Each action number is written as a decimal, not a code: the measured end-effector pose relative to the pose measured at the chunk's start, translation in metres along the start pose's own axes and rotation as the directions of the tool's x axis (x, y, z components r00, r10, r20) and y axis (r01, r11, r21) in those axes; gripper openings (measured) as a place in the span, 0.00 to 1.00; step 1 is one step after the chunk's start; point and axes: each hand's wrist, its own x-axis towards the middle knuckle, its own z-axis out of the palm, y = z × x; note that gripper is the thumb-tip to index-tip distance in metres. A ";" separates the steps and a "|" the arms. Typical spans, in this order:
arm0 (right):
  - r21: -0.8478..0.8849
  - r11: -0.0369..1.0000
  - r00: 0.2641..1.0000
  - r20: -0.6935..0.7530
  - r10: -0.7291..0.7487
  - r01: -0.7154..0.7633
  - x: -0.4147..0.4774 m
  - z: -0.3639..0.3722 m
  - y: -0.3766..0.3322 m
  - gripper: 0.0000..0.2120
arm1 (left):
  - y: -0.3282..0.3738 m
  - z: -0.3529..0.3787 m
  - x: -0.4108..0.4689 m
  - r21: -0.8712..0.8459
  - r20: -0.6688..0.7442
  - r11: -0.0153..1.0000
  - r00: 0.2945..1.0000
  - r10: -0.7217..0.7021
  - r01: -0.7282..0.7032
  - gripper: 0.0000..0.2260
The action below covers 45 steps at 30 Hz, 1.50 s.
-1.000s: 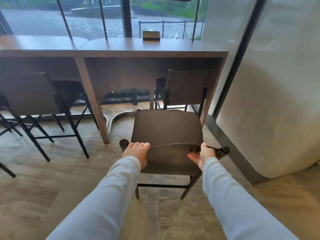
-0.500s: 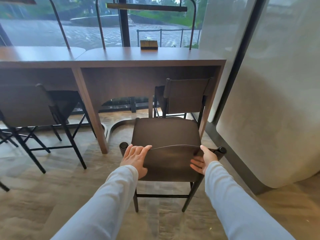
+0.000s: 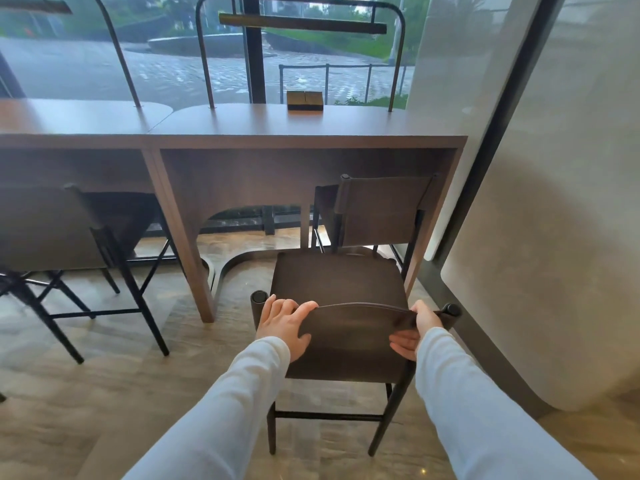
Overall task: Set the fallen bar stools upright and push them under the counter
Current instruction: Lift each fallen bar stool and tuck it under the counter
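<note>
A dark brown bar stool (image 3: 337, 282) stands upright right in front of me, its seat just short of the wooden counter (image 3: 304, 133). My left hand (image 3: 284, 322) grips the left end of its backrest, fingers over the top edge. My right hand (image 3: 414, 329) clasps the right end. A second stool (image 3: 381, 211) stands upright under the counter's right bay, its backrest facing me. A third stool (image 3: 62, 230) stands at the left bay, partly under the counter.
A curved pale wall panel (image 3: 540, 202) rises close on the right. The counter leg (image 3: 187, 244) stands left of my stool. A small dark box (image 3: 304, 100) sits on the counter by the window. Metal lamp frames (image 3: 298, 26) rise from the counter.
The stool and both hands have moved forward toward the counter. My view has tilted up, showing more of the window and lamp frame.
</note>
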 end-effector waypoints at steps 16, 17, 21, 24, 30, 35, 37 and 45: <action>0.061 0.996 0.994 0.082 0.067 -0.072 0.004 -0.015 -0.005 0.20 | 0.013 -0.005 0.005 -0.247 -0.022 0.961 0.990 -0.137 0.127 0.17; 0.080 0.993 0.994 0.080 0.076 -0.082 0.002 -0.015 -0.006 0.22 | 0.015 -0.010 0.005 -0.415 -0.066 0.896 0.977 -0.204 0.159 0.15; 0.190 0.973 0.991 0.049 0.122 -0.129 -0.004 -0.012 -0.007 0.32 | 0.023 -0.029 0.004 -0.967 0.006 0.169 0.681 -0.732 0.191 0.04; 0.270 0.949 0.986 0.055 0.155 -0.164 -0.005 -0.009 -0.008 0.34 | 0.023 -0.028 0.000 -0.884 0.465 -0.432 0.443 -0.766 0.179 0.12; 0.380 0.892 0.966 0.178 0.190 -0.245 0.005 0.005 -0.021 0.27 | 0.033 -0.019 0.010 -0.568 0.761 -0.732 0.580 -0.292 0.376 0.26; 0.366 0.902 0.973 0.109 0.201 -0.228 0.015 0.002 -0.018 0.16 | 0.043 -0.025 0.032 -0.539 0.762 -0.782 0.576 -0.295 0.312 0.07; 0.365 0.907 0.977 0.104 0.187 -0.213 0.016 0.003 -0.019 0.17 | 0.041 -0.027 0.037 -0.558 0.782 -0.741 0.533 -0.322 0.373 0.07; 0.422 0.895 0.987 -0.005 0.160 -0.143 0.021 0.012 -0.022 0.19 | 0.036 -0.020 0.050 -0.570 0.804 -0.689 0.475 -0.357 0.447 0.06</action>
